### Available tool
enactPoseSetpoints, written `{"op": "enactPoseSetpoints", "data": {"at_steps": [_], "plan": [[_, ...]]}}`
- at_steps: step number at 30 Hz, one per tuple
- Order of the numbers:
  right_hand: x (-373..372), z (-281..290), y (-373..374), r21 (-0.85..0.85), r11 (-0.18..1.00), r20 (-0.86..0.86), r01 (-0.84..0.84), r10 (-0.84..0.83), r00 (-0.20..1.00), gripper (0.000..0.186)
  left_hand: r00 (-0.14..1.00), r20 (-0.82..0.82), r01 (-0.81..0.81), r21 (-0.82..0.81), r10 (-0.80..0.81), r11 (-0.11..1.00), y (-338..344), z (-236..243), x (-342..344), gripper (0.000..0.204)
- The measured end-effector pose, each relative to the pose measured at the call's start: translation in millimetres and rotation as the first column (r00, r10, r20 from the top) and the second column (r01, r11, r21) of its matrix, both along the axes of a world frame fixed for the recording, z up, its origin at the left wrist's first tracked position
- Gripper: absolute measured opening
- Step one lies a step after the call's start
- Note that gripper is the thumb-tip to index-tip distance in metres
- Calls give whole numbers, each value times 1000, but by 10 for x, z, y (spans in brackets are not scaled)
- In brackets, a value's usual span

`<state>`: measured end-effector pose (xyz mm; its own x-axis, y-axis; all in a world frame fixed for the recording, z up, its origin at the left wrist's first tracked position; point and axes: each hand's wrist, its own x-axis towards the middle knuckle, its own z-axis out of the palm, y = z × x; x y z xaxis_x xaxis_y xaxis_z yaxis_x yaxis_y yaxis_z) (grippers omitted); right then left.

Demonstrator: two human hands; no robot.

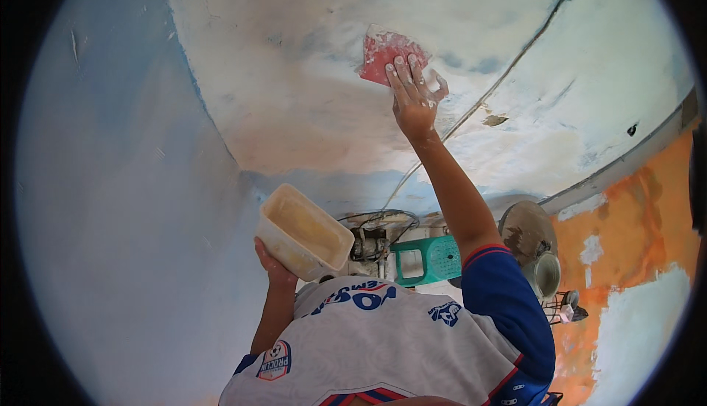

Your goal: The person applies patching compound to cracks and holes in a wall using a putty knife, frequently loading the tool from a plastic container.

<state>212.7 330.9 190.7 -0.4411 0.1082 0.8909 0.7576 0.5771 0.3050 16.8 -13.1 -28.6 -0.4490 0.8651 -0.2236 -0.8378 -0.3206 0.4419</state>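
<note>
My right hand [416, 104], spotted with white paste, presses a red putty spreader [384, 56] flat against the patchy white and blue wall [294, 96]. Its fingers lie stretched along the spreader, and pale paste covers much of the far edge. Lower and to the left, my left hand [278, 267] grips a cream rectangular tub [276, 231] by its side. The tub is tilted, with a pale yellowish layer inside. Part of the left hand's fingers is hidden behind the tub.
A cable [508, 74] runs diagonally across the wall, right of my right hand. Below stand a green plastic stool [436, 259], tangled black wires [401, 218] and a round grey container [545, 275]. A blue wall [125, 185] rises at left, an orange one [633, 222] at right.
</note>
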Motion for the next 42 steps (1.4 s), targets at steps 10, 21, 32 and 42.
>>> {"op": "enactPoseSetpoints", "data": {"at_steps": [10,21,32,42], "plan": [[142,-531,-490,-175,962,92,-210,229,969,43,995,0,-95,38,95,995,-150,46,-78,77],[54,-326,-187,-99,990,64,-97,103,993,52,999,-36,2,28,-1,1000,-16,-6,-58,78],[138,739,-429,-23,992,-149,-122,117,982,53,996,59,57,64,-60,996,37,26,-65,78],[10,121,-711,-412,883,153,-227,312,938,46,999,25,33,110,-36,993,-6,-48,-106,78]]}}
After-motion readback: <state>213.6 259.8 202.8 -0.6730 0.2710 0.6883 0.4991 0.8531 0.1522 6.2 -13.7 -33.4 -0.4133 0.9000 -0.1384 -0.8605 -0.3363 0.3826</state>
